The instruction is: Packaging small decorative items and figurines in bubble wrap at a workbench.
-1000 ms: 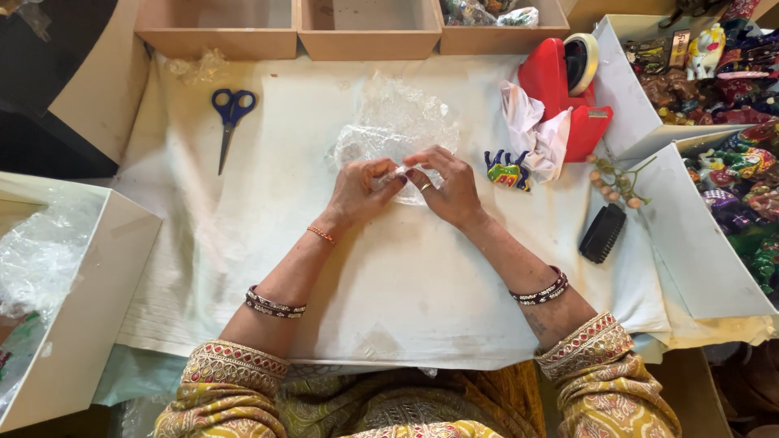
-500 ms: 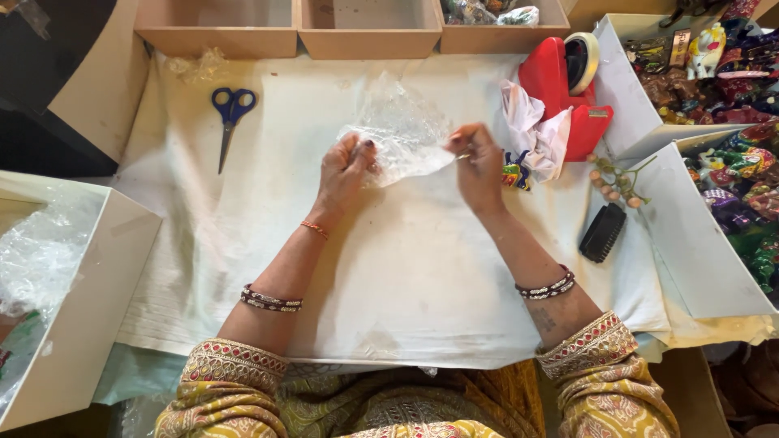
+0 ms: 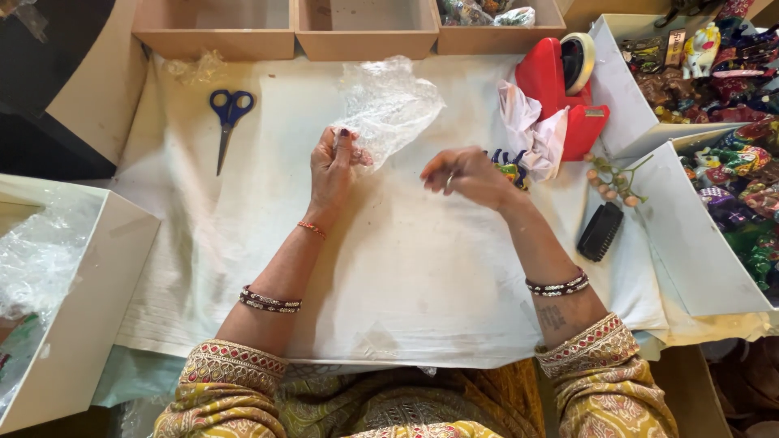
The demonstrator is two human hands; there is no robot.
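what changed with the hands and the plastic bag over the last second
The hands came apart: the right hand let go of the clear plastic bag and drew right, empty. The left hand kept hold, lifting it upward. Scissors and red tape dispenser stayed put.

Crinkled glossy clear plastic bag (image 3: 388,105), matt white cloth table cover (image 3: 422,276), seemingly smooth wooden trays (image 3: 365,36).

A second ago both hands met at mid-frame over the crumpled clear plastic bag (image 3: 388,105). Half a second ago they had drawn apart, each gripping one end of it. Now the right hand (image 3: 466,174) has let go and hangs loosely curled, clear of the bag, while the left hand (image 3: 337,162) alone pinches it, the plastic lifted toward the upper middle of the frame.
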